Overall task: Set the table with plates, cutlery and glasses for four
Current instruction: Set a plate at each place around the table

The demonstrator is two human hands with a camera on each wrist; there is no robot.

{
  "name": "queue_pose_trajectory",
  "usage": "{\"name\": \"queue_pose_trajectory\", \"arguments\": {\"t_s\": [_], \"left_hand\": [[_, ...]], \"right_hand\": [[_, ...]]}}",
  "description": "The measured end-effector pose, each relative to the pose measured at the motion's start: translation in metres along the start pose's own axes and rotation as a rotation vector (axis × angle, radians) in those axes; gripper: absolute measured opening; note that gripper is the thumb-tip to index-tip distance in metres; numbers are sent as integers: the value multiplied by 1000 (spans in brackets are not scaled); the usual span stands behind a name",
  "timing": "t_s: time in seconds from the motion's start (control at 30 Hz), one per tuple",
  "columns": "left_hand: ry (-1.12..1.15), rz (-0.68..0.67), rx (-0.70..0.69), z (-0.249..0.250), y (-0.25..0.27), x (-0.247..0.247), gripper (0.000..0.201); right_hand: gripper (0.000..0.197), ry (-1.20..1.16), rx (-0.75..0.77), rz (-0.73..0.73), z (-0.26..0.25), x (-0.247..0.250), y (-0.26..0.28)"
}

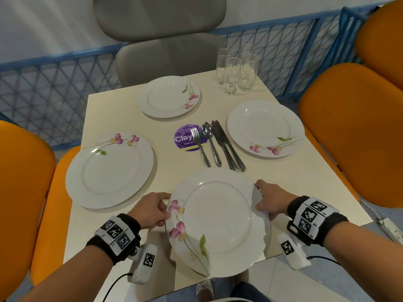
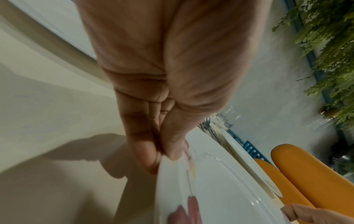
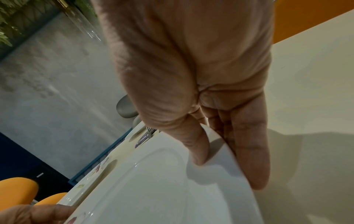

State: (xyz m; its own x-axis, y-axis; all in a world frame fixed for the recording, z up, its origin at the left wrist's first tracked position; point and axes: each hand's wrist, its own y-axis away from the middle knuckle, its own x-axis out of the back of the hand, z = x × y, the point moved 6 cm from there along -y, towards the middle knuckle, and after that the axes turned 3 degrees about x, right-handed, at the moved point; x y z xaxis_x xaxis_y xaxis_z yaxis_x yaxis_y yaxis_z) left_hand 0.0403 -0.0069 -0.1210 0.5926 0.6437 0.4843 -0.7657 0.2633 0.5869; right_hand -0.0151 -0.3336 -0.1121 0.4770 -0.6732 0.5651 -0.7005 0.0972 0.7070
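A white flowered plate (image 1: 218,221) hangs just over the near edge of the cream table (image 1: 305,182), held on both sides. My left hand (image 1: 156,209) pinches its left rim, thumb on top (image 2: 173,145). My right hand (image 1: 268,198) pinches the right rim, thumb on top (image 3: 193,145), fingers below. Three more flowered plates lie at the left (image 1: 109,171), far (image 1: 168,95) and right (image 1: 265,128) places. A fork (image 1: 199,144), a spoon (image 1: 210,142) and knives (image 1: 226,146) lie bunched in the table's middle. Several glasses (image 1: 236,70) stand clustered at the far right corner.
A purple round sticker (image 1: 185,139) lies under the fork tip. Orange chairs stand at the left (image 1: 21,192) and right (image 1: 353,131), a grey chair (image 1: 163,40) at the far side. A blue lattice fence (image 1: 54,83) runs behind the table.
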Motion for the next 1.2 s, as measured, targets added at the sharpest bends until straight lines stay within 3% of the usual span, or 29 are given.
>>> {"name": "queue_pose_trajectory", "arguments": {"t_s": [0.47,0.63,0.8,0.93,1.0,1.1,1.2], "left_hand": [[-49,-39,7,3,2,2,53],[-58,-42,4,5,2,4,53],[-178,-78,-21,12,3,7,57],[-313,-62,-33,30,-1,21,67],[-383,-40,-48,46,-5,27,64],[-436,3,-81,73,-15,31,58],[-442,40,-118,108,-32,26,52]], "right_hand": [[57,87,-11,-21,-4,2,2],[33,97,-3,-19,-12,11,0],[21,208,23,36,-27,26,-6],[22,291,63,157,-44,43,-9],[30,366,87,198,-54,50,-10],[21,482,121,223,-72,55,-15],[26,533,146,246,-89,57,-24]]}}
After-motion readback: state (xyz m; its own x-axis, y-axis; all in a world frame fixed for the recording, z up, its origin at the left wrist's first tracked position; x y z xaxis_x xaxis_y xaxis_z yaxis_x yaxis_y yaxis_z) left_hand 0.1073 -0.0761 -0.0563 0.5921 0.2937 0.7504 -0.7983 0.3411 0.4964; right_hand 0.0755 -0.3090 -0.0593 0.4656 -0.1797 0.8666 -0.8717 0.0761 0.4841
